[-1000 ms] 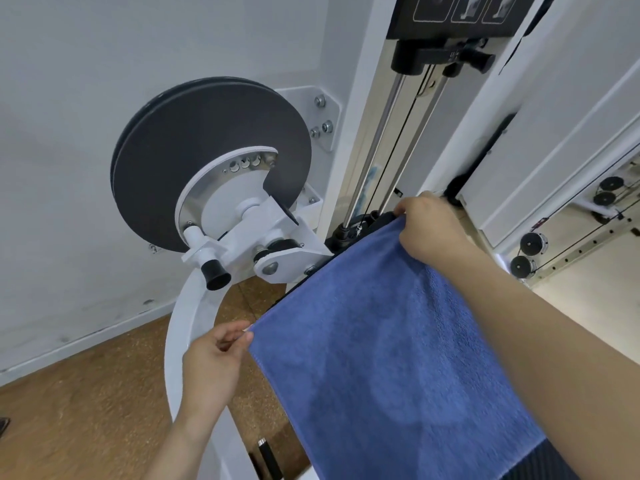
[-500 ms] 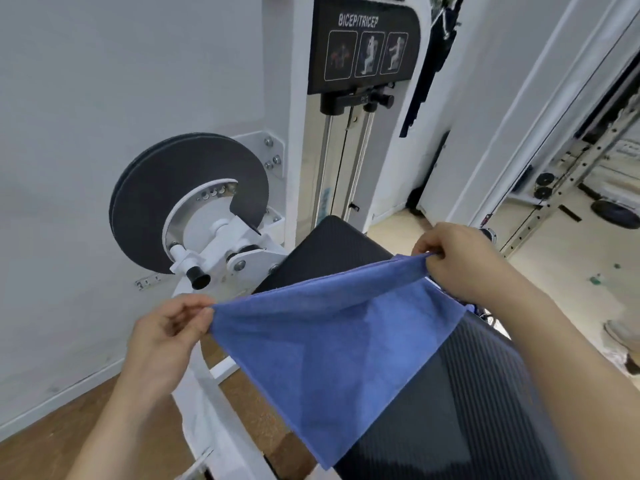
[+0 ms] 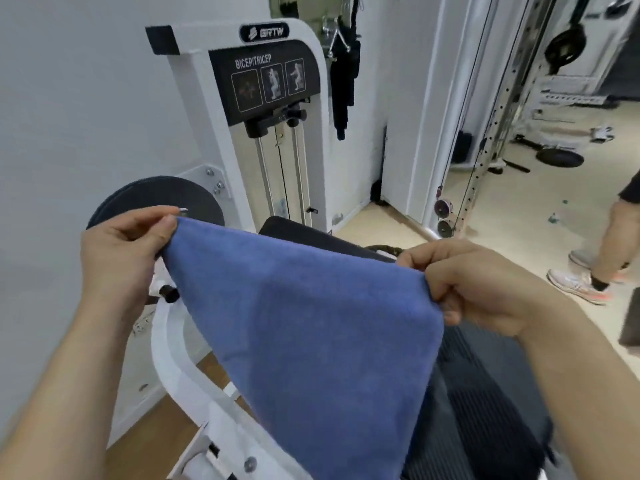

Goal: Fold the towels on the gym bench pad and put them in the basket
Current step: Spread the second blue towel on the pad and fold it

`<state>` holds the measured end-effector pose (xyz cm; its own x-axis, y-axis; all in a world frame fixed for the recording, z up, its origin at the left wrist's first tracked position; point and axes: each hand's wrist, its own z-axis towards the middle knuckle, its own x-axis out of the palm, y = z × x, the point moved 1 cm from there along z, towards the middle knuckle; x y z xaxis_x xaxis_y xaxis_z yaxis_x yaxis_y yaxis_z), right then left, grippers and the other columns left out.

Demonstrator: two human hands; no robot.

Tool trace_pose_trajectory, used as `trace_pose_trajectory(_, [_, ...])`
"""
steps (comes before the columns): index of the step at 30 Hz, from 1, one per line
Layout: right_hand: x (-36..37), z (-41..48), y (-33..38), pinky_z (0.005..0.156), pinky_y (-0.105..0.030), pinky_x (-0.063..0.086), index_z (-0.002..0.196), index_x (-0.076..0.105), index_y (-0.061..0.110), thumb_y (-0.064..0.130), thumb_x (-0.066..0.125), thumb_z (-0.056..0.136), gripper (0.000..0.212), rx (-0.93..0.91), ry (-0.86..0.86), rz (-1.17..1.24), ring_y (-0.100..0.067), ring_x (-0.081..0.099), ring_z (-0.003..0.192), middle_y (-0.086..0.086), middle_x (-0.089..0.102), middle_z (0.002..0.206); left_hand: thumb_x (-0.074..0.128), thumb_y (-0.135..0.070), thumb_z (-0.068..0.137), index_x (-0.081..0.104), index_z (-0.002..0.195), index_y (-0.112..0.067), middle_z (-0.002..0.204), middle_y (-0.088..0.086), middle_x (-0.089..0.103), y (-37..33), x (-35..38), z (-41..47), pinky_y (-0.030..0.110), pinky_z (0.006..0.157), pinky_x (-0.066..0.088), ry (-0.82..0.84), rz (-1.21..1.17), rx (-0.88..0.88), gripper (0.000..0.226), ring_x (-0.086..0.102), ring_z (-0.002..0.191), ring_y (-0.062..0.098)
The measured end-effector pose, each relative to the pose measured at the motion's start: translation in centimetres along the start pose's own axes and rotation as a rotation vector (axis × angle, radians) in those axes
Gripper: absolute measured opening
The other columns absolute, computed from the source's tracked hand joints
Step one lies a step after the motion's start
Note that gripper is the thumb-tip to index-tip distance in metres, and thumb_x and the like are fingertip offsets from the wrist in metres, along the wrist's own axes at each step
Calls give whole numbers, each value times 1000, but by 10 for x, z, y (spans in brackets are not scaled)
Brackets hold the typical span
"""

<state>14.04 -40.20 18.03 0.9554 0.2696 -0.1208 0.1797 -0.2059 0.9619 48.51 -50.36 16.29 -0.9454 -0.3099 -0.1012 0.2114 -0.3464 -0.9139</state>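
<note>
Head view shows the left hand (image 3: 121, 258) pinching the upper left corner of a blue towel (image 3: 311, 341) between thumb and curled fingers. The right hand (image 3: 485, 289) grips the upper right corner the same way, fingers folded round the hem. The cloth hangs between them as a slack sheet in the air, its lower part draping down in front of the dark ribbed pad (image 3: 502, 427); whether it touches the pad I cannot tell. It looks light, soft and limp, a fuzzy pile that should not slip in a pinch. It will sag wherever it is unsupported, so the corners and hems are the places to hold, with the top edge kept taut for a clean fold. Behind stand the white weight machine (image 3: 270, 81) with its black disc (image 3: 173, 199), and another person's legs (image 3: 609, 244) at the right. No basket is in view. Compared with half a second ago, both hands have come up and nearer the camera. The slanting crease has dropped out of the cloth, and more of the machine shows above
</note>
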Motion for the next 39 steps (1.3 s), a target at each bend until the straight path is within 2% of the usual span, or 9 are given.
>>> trace_pose_trajectory(3, [-14,1,-42,38,-20,38,71,66,-1,-17,29,72,40,96,-152,31,-11,46,44,-7,54,57,69,-10,86,75,88,-26,83,-10,74,20,38,11,30,76,52,127,48,-52,17,66,82,10])
trace_pose_trajectory(7, [-30,18,-101,64,-24,57,83,57,-16,0,43,70,26,228,-367,51,-21,49,75,-11,48,76,72,-5,83,73,81,-27,76,-10,73,67,102,22,23,81,52,251,67,-178,22,66,78,5])
trace_pose_trajectory(9, [-36,27,-121,75,-27,58,76,55,-12,14,51,67,28,263,-399,-6,-18,46,76,-8,42,77,71,-3,83,72,79,-24,78,-6,70,91,130,25,11,73,49,287,100,-231,21,63,71,1])
trace_pose_trajectory(12, [-42,42,-139,62,-30,42,54,46,10,24,60,78,31,256,-489,-231,-15,44,57,-2,36,59,71,-2,83,71,81,-23,83,-2,70,122,160,30,8,66,45,333,149,-293,21,62,73,3])
trace_pose_trajectory(15, [-49,60,-145,59,-31,45,66,62,5,28,60,86,30,204,-626,-404,-27,56,58,-2,52,57,72,-5,83,72,84,-23,85,-5,70,143,177,39,15,70,46,314,168,-342,18,64,78,6])
trace_pose_trajectory(17, [-51,69,-141,65,-34,52,73,70,14,26,60,90,23,144,-712,-549,-20,63,68,0,66,66,72,-6,84,73,90,-19,86,-5,70,152,186,44,15,69,46,294,171,-365,14,64,80,6])
trace_pose_trajectory(20, [-55,79,-135,58,-29,43,74,69,22,26,61,91,19,111,-816,-710,-11,57,68,9,65,69,71,-6,84,73,93,-18,86,-3,71,160,198,50,15,69,47,263,143,-391,15,65,81,7])
trace_pose_trajectory(27, [-70,95,-138,59,-28,33,78,66,22,26,65,88,11,118,-920,-752,-14,50,71,9,57,75,74,-6,81,74,82,-25,85,-2,73,170,221,63,19,73,51,232,98,-389,20,68,80,7])
trace_pose_trajectory(39, [-78,104,-142,65,-30,34,83,65,19,23,66,87,6,121,-994,-733,-17,50,75,3,56,82,78,-9,76,73,71,-31,79,-7,73,180,238,79,26,82,55,233,160,-287,23,68,80,8])
